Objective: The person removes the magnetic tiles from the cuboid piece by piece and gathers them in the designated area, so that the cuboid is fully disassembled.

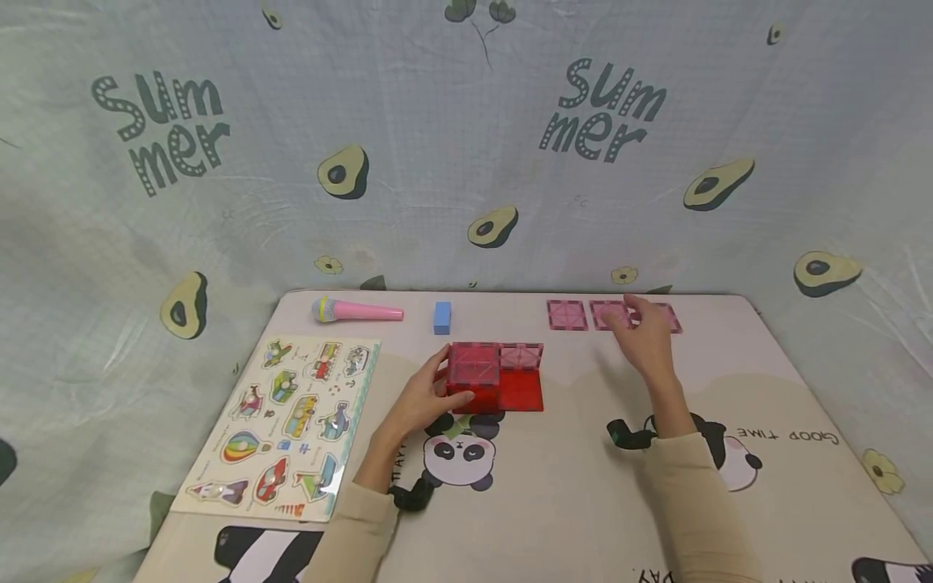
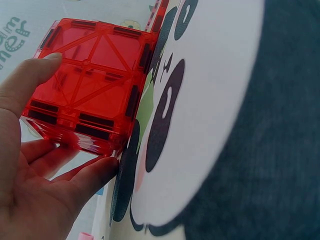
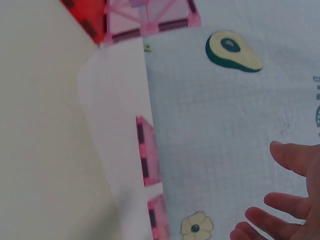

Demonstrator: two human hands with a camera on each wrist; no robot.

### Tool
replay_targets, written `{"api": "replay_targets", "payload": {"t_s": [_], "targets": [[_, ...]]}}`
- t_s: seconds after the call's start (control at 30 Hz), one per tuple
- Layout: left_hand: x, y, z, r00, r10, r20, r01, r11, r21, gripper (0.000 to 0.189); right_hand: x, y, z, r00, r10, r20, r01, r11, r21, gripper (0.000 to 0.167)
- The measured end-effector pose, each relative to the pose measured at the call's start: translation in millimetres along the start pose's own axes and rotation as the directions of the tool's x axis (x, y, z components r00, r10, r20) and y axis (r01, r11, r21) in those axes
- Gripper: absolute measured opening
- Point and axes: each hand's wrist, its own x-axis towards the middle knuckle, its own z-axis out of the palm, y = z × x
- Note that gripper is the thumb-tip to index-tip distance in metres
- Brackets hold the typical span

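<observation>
Left fingers (image 2: 90, 182) gripping translucent red cube (image 2: 92, 85), pink squares (image 1: 567, 315)

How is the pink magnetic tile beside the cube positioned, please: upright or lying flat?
Upright: the right wrist view shows the pink magnetic tile rising beside the flat red tile.

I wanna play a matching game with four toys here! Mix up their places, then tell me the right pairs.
Toys:
1. pink toy microphone with a yellow band
2. small blue rectangular block
3. red see-through plastic cube
4. flat rectangular picture board

Places:
A. held by the left hand
B. down the left side of the pale panda-print table
C. leftmost in the back row
D. in the back row, left of the pink square tiles, right beside none

Pairs: 1-C, 2-D, 3-A, 4-B
</observation>
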Motion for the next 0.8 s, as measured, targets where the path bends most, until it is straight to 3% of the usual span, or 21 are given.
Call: {"api": "replay_targets", "payload": {"t_s": [0.5, 0.8], "targets": [[0.6, 1.6, -0.6, 1.000, 0.001, -0.001, -0.001, 1.000, 0.006, 0.095, -21.4, -21.0, 28.0, 0.995, -0.012, 0.097, 0.004, 0.997, 0.079, 0.059], [0.6, 0.1, 0.1, 1.000, -0.004, -0.003, 0.004, 1.000, 0.011, 0.095, -28.4, -26.7, 41.5, 0.980, -0.015, 0.200, -0.003, 0.996, 0.086, 0.066]]}}
